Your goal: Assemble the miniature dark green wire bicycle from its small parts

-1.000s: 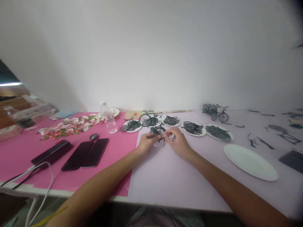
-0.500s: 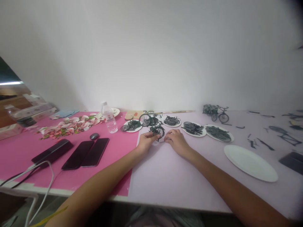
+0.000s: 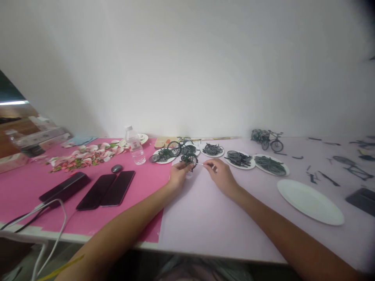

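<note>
My left hand (image 3: 179, 174) is closed on a dark toy bicycle (image 3: 174, 149) near the middle of the table, gripping it by the end with the nearer wheel (image 3: 191, 160). Between finger and thumb my right hand (image 3: 219, 173) pinches a thin, light-coloured stick (image 3: 199, 164). It points left toward the nearer wheel; whether its tip touches the bicycle is too small to tell. Just behind the hands stand small white plates of dark bicycle parts, among them a plate with wheels (image 3: 213, 150) and a plate with black pieces (image 3: 239, 159).
At left lie two phones (image 3: 117, 188), a black power bank (image 3: 65, 188), a mouse (image 3: 116, 168) and pink petals (image 3: 88, 155), near a water bottle (image 3: 135, 146). Assembled toy bicycles (image 3: 267, 140) stand by the wall. A large white plate (image 3: 309, 201) and loose parts (image 3: 328, 178) lie at right.
My left hand has moved slightly left with the bicycle. My right hand's fingers have drawn into a pinch, and the thin stick now shows clearly between the hands.
</note>
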A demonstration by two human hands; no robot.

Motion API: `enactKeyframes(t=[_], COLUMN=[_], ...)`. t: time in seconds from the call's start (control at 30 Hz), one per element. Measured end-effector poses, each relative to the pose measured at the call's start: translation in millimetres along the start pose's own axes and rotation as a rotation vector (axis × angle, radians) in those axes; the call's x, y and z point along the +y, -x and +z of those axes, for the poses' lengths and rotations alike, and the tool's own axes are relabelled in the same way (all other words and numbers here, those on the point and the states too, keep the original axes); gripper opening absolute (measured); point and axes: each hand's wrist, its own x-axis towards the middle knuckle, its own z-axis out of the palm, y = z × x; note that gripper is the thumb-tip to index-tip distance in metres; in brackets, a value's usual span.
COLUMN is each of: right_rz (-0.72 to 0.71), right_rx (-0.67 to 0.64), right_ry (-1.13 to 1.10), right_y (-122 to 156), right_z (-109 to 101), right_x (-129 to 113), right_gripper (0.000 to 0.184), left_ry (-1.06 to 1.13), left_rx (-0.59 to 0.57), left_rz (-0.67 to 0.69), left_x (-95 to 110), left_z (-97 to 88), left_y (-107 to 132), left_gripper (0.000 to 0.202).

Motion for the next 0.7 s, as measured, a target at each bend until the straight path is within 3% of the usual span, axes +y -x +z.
enactKeyframes(t=[0.23, 0.7], right_rz=[-0.126, -0.083], right_rx=[0.056, 0.023], right_ry=[0.000, 0.057], right_y=[3.3, 4.6], right_z=[3.0, 1.5], right_x=[-9.5, -11.5], right_gripper=[0.013, 0.019], left_ry=[0.004, -0.040], left_rx=[-0.066, -0.084], left_rz=[-0.001, 0.006], left_x=[1.3, -1.8], left_z=[-0.1, -2.2], left_y=[1.2, -1.2], left_gripper=[0.035, 0.035])
